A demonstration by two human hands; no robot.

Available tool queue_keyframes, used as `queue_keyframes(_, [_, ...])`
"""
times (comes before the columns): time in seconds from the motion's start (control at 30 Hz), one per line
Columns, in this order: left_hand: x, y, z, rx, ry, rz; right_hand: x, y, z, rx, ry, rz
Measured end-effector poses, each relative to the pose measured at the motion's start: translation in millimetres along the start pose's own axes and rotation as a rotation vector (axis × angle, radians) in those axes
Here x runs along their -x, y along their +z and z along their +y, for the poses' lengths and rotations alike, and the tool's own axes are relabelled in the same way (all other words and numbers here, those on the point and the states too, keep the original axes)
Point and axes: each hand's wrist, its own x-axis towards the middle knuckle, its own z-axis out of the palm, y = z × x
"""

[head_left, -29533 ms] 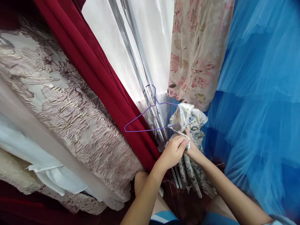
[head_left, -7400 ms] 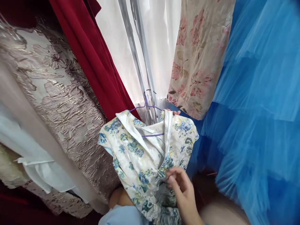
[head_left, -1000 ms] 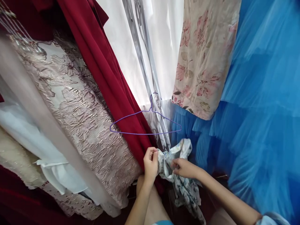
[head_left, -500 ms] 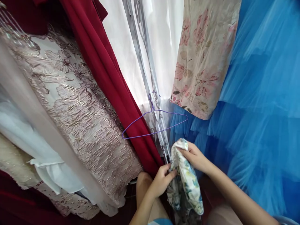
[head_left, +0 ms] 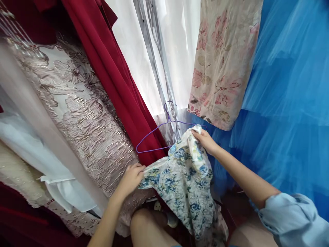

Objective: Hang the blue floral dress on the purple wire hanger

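White cloth point(head_left: 131, 48) backs the purple hanger point(head_left: 169, 120), partly before and below which the flowered garment point(head_left: 185, 178) is held spread, left hand point(head_left: 132, 178) gripping a side corner, right hand point(head_left: 205, 140) its top; step judged as opening it out, next move calling for care against snagging the hanger.

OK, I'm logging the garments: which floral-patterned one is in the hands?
The white garment with blue flowers, gripped by the left hand and right hand. The beige garment with pink flowers and the shiny pinkish garment are in neither hand.
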Motion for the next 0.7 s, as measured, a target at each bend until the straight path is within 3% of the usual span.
queue_keyframes(0.13, [-21.7,-42.1,-34.4,-0.171,-0.034,0.035,-10.3,10.3,33.7,0.151,-0.045,-0.024])
queue_keyframes(0.27, [-38.6,-71.4,-32.8,-0.138,0.049,0.162,-4.2,4.5,47.1,0.237,-0.079,-0.034])
queue_keyframes(0.47, [-51.7,-87.6,12.6,-0.093,0.137,0.289,13.2,5.9,38.8,0.312,-0.118,-0.100])
queue_keyframes(0.7, [-88.6,-83.7,78.2,0.137,0.196,0.435,34.9,25.9,26.5,0.297,-0.120,-0.194])
